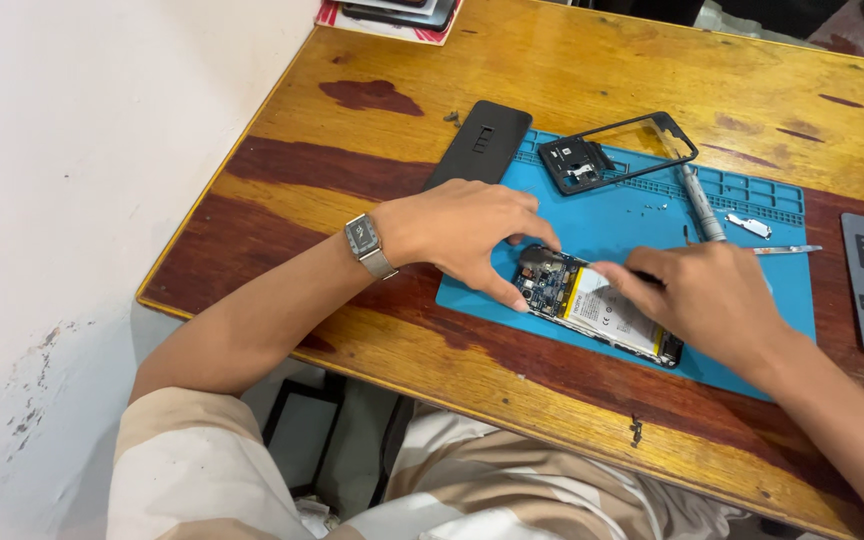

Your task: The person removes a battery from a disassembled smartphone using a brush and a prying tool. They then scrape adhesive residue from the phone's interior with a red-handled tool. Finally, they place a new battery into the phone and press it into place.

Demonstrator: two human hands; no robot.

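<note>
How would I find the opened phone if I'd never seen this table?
Look at the blue mat on the wooden table. The opened phone lies at its near edge, between the left hand and right hand. Unlike the empty black frame behind, it shows a circuit board and battery.

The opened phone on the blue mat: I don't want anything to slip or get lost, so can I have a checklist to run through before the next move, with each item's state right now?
1. Opened phone lies fully on the blue mat: ok.
2. Left hand steadies its top end: ok.
3. Right hand has a firm grip on a thin dark tool: cannot tell, the fingers hide it.
4. Screwdriver and tweezers lie on the mat: ok.
5. Black frame set aside, apart from the phone: ok.
6. Loose screws kept together: not ok, small bits lie scattered on the mat.
</note>
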